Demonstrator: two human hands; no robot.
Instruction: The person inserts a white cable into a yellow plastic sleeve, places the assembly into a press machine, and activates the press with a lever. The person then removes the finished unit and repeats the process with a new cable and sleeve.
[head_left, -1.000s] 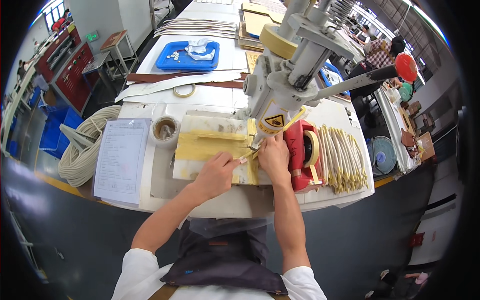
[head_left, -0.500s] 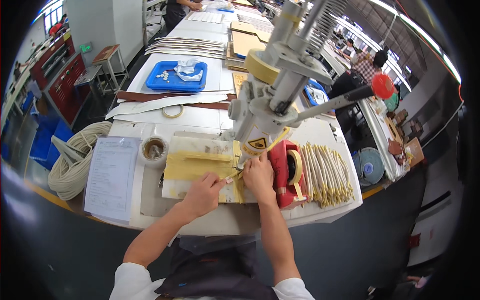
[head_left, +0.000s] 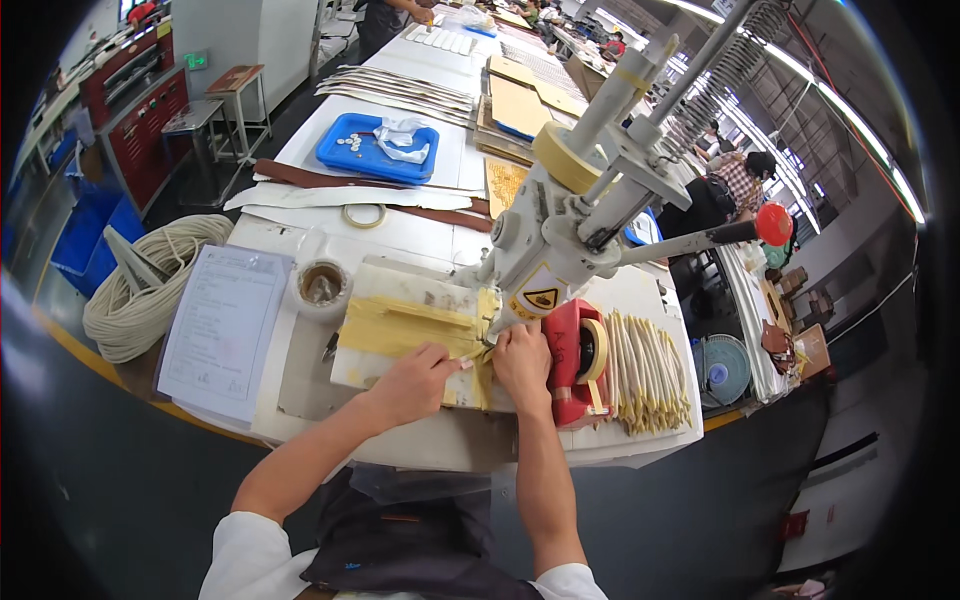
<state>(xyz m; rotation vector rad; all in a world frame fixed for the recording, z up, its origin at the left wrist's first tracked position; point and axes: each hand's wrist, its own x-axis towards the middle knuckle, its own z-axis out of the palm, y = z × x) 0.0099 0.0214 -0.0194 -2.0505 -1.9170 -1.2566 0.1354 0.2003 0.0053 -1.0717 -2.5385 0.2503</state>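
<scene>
My left hand and my right hand meet at the foot of a white lever press. Together they pinch a thin pale strip under the press head. The strip lies over a yellowed, tape-covered work board. Just right of my right hand stands a red tape dispenser. Beyond it lies a row of several cream cord pieces. The press handle ends in a red knob.
A small round pot and a paper sheet sit left of the board. A coil of white cord hangs off the table's left. A blue tray lies farther back. A small fan stands right.
The view has shifted slightly. My two hands stay at the press foot and have drawn closer together on the strip.
</scene>
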